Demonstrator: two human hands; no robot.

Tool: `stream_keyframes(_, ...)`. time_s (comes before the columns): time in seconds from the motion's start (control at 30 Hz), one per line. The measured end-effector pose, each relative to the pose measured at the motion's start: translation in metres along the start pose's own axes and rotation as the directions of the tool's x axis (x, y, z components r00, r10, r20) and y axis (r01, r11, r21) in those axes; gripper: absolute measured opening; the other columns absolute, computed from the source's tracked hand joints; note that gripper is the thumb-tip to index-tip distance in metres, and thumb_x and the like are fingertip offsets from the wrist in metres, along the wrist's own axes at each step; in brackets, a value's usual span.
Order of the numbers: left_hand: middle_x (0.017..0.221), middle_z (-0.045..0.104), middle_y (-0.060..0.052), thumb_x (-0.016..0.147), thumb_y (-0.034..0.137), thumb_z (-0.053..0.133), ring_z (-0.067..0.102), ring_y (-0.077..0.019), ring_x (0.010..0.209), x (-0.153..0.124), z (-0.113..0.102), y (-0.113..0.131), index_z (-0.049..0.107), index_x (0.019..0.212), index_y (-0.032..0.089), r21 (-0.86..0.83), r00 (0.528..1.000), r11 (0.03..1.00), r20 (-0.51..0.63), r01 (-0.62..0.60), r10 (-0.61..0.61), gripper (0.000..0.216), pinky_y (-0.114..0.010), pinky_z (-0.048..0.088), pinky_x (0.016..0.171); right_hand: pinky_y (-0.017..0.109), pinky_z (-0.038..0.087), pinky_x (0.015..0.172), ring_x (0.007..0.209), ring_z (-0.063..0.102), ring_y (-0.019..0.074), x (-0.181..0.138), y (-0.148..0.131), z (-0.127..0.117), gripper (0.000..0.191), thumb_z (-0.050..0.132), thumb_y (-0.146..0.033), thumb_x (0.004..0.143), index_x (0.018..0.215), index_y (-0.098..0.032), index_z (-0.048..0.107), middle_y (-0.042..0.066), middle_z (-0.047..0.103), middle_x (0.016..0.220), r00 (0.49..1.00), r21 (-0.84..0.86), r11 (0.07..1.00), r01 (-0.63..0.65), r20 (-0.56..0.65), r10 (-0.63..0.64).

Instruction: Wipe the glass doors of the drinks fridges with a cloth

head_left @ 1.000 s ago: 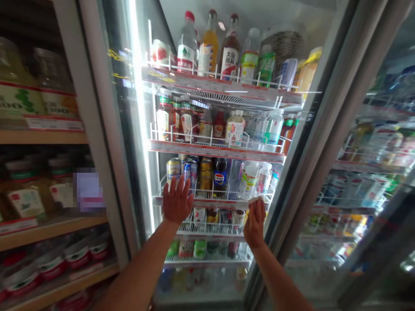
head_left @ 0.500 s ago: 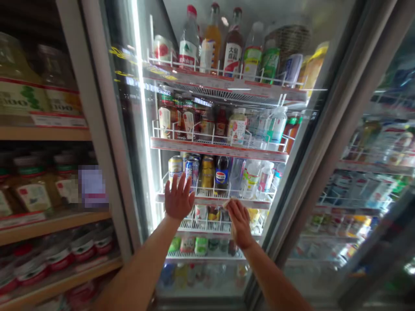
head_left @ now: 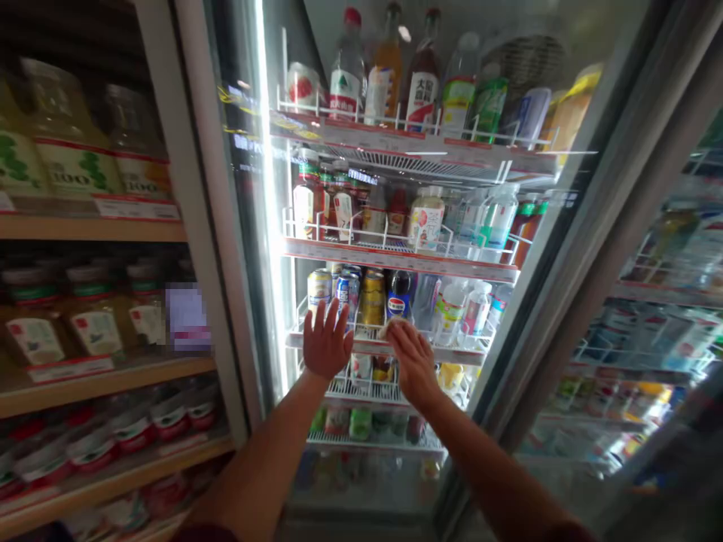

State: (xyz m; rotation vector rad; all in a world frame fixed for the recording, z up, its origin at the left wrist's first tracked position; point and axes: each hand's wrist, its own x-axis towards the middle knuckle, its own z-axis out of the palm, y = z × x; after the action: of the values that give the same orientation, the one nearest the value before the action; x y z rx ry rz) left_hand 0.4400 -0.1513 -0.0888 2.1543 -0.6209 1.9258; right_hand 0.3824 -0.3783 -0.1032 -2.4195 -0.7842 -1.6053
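My left hand [head_left: 326, 342] is spread against the glass door [head_left: 361, 493] of a lit drinks fridge, fingers apart and pointing up, with nothing in it. Beyond its fingertips, behind the glass, stand several cans, a blue and silver can [head_left: 346, 292] among them. To its right, my right hand [head_left: 414, 361] presses a small pale cloth [head_left: 388, 328] to the glass under its fingertips. Most of the cloth is hidden by the fingers. A dark cola bottle [head_left: 398, 297] with a blue label and a gold can [head_left: 373, 297] show behind the glass just above this hand.
Wooden shelves [head_left: 107, 380] with juice bottles and jars stand to the left, with a blurred-out pale tag [head_left: 189, 316] at one edge. The door's metal frame [head_left: 570, 226] runs slanting along the right. Another glass-fronted fridge section [head_left: 638, 361] lies beyond it.
My right hand has slid up and left across the glass with the cloth. The left hand keeps its place on the door. My view has turned slightly left.
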Motion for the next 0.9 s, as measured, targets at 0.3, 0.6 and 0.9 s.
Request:
stream_keyframes(0.3,0.16,0.038,-0.012,0.1,0.032,0.046,0.015,-0.0264,0.156,-0.002,0.001,-0.001,0.034,0.156,0.02,0.019,1.0,1.0,0.023,-0.001,0.001,0.06,-0.052,0.015,0.127,0.039,0.033,0.12,0.148,0.039,0.0183,0.019,-0.011,0.004,0.07,0.035,-0.004,0.096,0.161,-0.027,0.024,0.002,0.058,0.147,0.992,-0.03,0.999,0.045,-0.113,-0.048)
stream_keyframes(0.6,0.161,0.037,-0.011,0.1,0.033,0.047,0.016,-0.0261,0.156,-0.002,0.001,-0.001,0.028,0.159,0.021,0.025,1.0,1.0,0.011,-0.004,0.004,0.063,-0.051,0.014,0.128,0.045,0.032,0.122,0.153,0.03,0.02,0.089,-0.006,-0.002,0.074,0.036,-0.003,0.096,0.162,-0.031,0.019,0.001,0.047,0.157,0.963,-0.015,0.997,-0.07,-0.261,0.064)
stream_keyframes(0.9,0.161,0.037,-0.009,0.101,0.035,0.044,0.015,-0.0255,0.156,-0.005,0.002,-0.002,0.027,0.16,0.022,0.024,1.0,1.0,0.016,0.002,-0.003,0.062,-0.05,0.014,0.127,0.035,0.034,0.118,0.145,0.044,0.0165,0.012,-0.023,0.014,0.068,0.038,-0.006,0.095,0.159,-0.026,0.03,0.002,0.059,0.147,0.988,0.029,0.988,0.151,0.017,-0.151)
